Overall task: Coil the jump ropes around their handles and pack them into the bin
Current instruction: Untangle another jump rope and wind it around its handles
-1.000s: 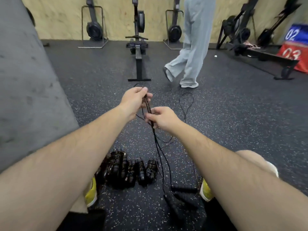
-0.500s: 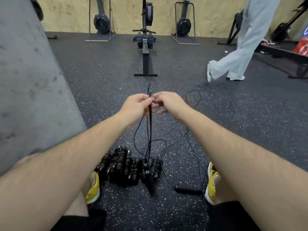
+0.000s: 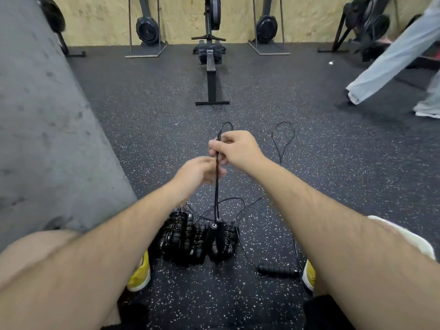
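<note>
The rope point(image 3: 216, 186) hangs doubled in front of us, its two black strands running side by side straight down from our right hand point(image 3: 238, 151). A short bend of it arches out above the knuckles. That hand has its fingers curled and pinches both strands near the top between thumb and fingertips. Our left hand point(image 3: 197, 171) sits just below and to the left, right up against the strands. It is blurred, with the fingers loosely bent, and we cannot tell whether it grips the rope or only brushes it. At the bottom of the strands the two handles point(image 3: 217, 236) dangle together in front of the coiled ropes point(image 3: 183, 236). These form a row of black bundles lying side by side on the floor point(image 3: 154, 139) between our feet. A loose rope point(image 3: 283, 136) lies to the right, with one end looped on the floor beyond our right hand and slack curling back toward the bundles. Its handle point(image 3: 277, 270) lies flat just beside our right shoe point(image 3: 309, 277), and the left shoe point(image 3: 140, 275) is near the other end of the row. A grey wall point(image 3: 47, 139) rises on our left. A rower point(image 3: 210, 67) stands straight ahead, and another person's legs point(image 3: 390, 60) stride across the far right.
</note>
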The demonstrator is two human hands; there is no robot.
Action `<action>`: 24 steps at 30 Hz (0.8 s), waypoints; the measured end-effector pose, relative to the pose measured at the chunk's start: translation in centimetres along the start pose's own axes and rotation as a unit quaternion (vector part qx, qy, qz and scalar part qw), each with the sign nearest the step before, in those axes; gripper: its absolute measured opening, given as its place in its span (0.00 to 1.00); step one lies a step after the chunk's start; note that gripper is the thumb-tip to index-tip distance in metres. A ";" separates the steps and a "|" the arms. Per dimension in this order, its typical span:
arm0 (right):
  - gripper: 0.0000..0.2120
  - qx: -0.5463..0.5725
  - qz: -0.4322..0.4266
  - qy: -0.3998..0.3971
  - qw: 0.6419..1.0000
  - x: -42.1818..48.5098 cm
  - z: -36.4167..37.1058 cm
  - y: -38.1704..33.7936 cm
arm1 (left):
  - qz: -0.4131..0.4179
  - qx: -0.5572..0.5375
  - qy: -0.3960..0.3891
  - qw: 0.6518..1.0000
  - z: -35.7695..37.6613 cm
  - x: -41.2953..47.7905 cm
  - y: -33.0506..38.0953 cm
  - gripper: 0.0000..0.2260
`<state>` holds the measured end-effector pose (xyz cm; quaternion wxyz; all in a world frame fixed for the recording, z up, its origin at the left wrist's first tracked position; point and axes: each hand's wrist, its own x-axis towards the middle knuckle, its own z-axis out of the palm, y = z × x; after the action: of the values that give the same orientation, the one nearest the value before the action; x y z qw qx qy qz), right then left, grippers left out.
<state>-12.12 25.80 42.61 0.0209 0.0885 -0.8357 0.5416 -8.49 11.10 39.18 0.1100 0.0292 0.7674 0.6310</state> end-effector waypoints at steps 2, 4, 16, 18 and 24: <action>0.15 0.029 0.002 -0.004 1.000 0.3 -0.5 -0.1 | 0.006 0.021 -0.014 1.000 0.5 -0.6 -1.0 0.09; 0.16 0.046 0.004 0.008 0.999 0.3 -0.9 0.2 | 0.031 0.059 0.009 0.998 0.6 -0.5 -0.9 0.05; 0.13 -0.050 0.053 -0.168 0.983 -2.3 -3.4 1.4 | 0.148 -0.014 0.100 0.984 1.7 2.2 6.0 0.10; 0.08 -0.092 0.028 -0.172 0.980 -2.6 -2.6 1.8 | 0.151 -0.042 0.105 0.982 1.8 2.5 6.5 0.10; 0.06 -0.125 -0.008 -0.031 0.992 -2.0 -3.7 0.7 | 0.096 -0.055 0.044 0.993 2.0 2.8 5.4 0.14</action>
<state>-10.50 29.67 43.29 0.0103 0.1084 -0.8962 0.4301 -11.32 14.66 43.74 0.0168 0.0685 0.7292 0.6806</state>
